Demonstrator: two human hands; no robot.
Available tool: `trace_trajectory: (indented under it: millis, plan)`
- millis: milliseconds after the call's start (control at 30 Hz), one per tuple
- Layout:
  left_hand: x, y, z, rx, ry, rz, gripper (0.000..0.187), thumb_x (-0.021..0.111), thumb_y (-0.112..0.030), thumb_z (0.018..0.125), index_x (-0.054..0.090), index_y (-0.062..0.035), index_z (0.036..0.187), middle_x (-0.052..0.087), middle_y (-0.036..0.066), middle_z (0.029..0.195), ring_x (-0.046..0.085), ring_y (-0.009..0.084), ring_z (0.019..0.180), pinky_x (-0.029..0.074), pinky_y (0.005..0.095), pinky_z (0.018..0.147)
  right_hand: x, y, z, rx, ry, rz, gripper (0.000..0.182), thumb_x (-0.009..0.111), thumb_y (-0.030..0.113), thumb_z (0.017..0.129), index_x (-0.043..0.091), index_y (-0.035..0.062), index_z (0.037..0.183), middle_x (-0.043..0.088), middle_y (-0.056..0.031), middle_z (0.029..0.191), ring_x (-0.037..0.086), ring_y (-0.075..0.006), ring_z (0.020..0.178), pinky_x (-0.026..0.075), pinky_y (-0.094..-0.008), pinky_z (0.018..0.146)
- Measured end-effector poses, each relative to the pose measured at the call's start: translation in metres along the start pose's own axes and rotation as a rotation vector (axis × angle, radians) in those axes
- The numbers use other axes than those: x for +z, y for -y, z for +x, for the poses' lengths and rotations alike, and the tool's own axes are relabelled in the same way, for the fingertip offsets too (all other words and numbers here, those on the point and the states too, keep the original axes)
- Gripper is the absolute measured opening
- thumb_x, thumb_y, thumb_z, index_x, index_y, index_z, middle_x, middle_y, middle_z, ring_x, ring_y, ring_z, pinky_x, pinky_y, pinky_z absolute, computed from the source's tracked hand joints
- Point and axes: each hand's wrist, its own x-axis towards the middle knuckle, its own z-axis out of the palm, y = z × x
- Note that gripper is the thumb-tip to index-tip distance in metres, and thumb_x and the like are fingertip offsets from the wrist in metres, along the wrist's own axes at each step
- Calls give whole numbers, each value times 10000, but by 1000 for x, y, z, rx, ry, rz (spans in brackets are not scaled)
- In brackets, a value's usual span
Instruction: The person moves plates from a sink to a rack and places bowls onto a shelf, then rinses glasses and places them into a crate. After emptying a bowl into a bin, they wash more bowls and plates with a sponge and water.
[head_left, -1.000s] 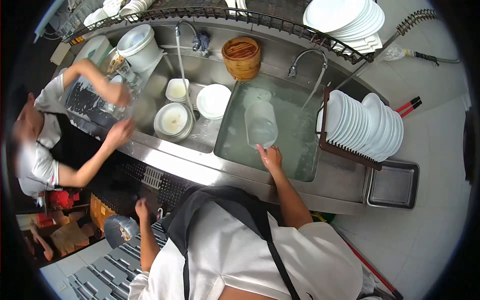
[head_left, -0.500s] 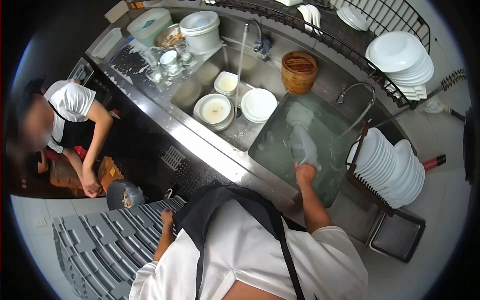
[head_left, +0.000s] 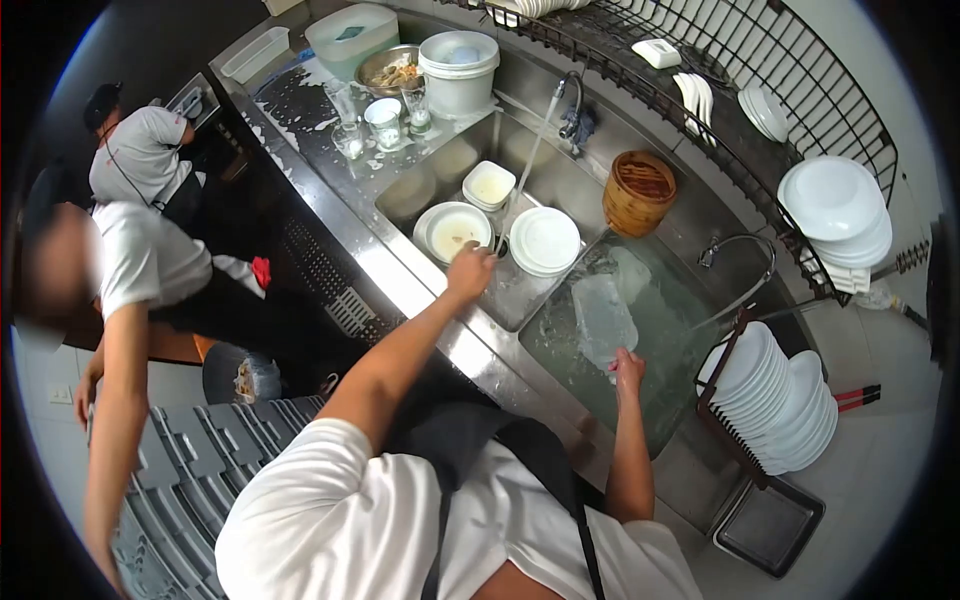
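Observation:
My left hand [head_left: 472, 272] is at the near right rim of a white bowl [head_left: 447, 226] in the left sink. Its fingers are bent against the rim, partly hidden by the hand. Small brown scraps lie in that bowl, which tops a stack. My right hand [head_left: 628, 370] grips the near end of a clear plastic container [head_left: 603, 315] in the cloudy water of the right sink [head_left: 655, 425]. White plates [head_left: 544, 242] and small square bowls [head_left: 489, 185] sit by my left hand. Water runs from the tap [head_left: 572, 90] between them.
A bamboo steamer [head_left: 640, 195] stands behind the right sink. Right of it is a rack of upright white plates [head_left: 765, 400]. Glasses [head_left: 385, 122], a steel bowl [head_left: 390, 68] and a white bucket [head_left: 458, 70] occupy the left counter. A co-worker's arm [head_left: 125, 400] reaches over grey crates [head_left: 190, 470].
My left hand has come up from beside my body to the bowl. The plastic container shows more clearly in the water. The co-worker has come closer, and a second person is in view.

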Motion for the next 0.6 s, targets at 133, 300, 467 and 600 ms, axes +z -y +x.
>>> trace_trajectory:
  millis: [133, 300, 467, 600]
  plan:
    - [104, 35, 57, -470, 263, -241, 425, 472, -362, 1007, 721, -26, 1086, 661, 289, 1143, 628, 421, 1110, 494, 483, 956, 12, 64, -19, -107, -9, -264, 369, 649, 242, 853, 602, -10, 588, 588, -73, 531, 574, -161, 505, 442, -325, 529]
    - [220, 97, 84, -371, 288, -266, 398, 449, -323, 995, 730, -48, 1063, 703, 245, 1072, 679, 400, 1015, 533, 487, 881, 61, 116, -26, -301, -14, -697, 394, 634, 318, 842, 631, -4, 614, 640, -98, 557, 616, -197, 517, 473, -373, 564]
    - [185, 129, 103, 14, 459, -79, 272, 522, -191, 928, 747, -86, 1040, 730, 171, 1042, 704, 351, 964, 557, 461, 832, 130, 175, -36, -409, -53, -826, 390, 673, 330, 849, 645, -12, 665, 640, -186, 635, 642, -348, 614, 487, -452, 631]
    - [154, 96, 163, 426, 742, 596, 275, 546, -236, 924, 747, -90, 1043, 737, 133, 981, 703, 306, 932, 552, 436, 815, 174, 217, -33, -662, -118, -979, 333, 700, 280, 836, 655, 0, 663, 665, -191, 724, 631, -391, 717, 486, -519, 745]
